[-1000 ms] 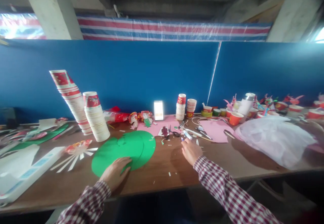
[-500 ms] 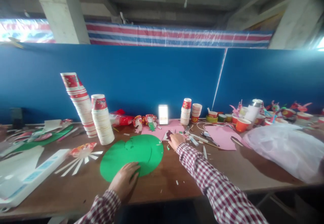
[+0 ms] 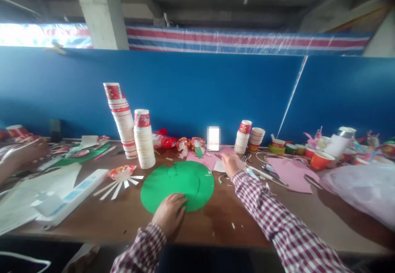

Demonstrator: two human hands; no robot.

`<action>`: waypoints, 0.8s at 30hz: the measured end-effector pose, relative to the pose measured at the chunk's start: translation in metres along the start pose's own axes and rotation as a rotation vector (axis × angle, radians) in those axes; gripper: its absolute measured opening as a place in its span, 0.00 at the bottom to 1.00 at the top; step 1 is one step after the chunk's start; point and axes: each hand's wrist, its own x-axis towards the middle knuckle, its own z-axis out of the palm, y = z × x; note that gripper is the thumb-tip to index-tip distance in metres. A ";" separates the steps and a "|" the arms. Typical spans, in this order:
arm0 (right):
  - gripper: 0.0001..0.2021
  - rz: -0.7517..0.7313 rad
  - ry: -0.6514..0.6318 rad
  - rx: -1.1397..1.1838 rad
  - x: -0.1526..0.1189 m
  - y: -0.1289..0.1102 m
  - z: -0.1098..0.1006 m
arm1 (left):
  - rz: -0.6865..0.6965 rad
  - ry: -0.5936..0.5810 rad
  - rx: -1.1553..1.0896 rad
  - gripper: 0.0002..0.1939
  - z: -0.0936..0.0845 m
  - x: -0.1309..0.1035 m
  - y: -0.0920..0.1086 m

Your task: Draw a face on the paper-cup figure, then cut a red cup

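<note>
My left hand (image 3: 170, 214) lies flat on the near edge of a round green sheet (image 3: 173, 182), its fingers stretched out and holding nothing. The sheet has cut lines in it. Over the near edge of a pink sheet (image 3: 197, 158), my right hand (image 3: 231, 165) is closed, fingertips together and pointing away from me. A small dark sliver shows by those fingertips, too small to name. Just below them is a small white paper piece (image 3: 219, 166). Beyond the green sheet stand two paper figures with red and yellow tops, one on a green base (image 3: 199, 152).
Tall stacks of paper cups (image 3: 145, 141) rise behind the green sheet; shorter cup stacks (image 3: 242, 137) stand right. A power strip (image 3: 77, 194) and a fringed cup piece (image 3: 123, 176) lie left. Another person's hand (image 3: 31, 151) is far left. A plastic bag (image 3: 364, 190) sits right.
The view has swung left, bringing another person's hand in. The dark maroon piece by my right fingers no longer shows on the white paper. My left hand stays on the green sheet.
</note>
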 end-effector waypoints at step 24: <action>0.12 -0.347 -0.133 0.181 -0.017 -0.067 0.039 | 0.084 -0.021 0.080 0.15 0.000 0.000 -0.007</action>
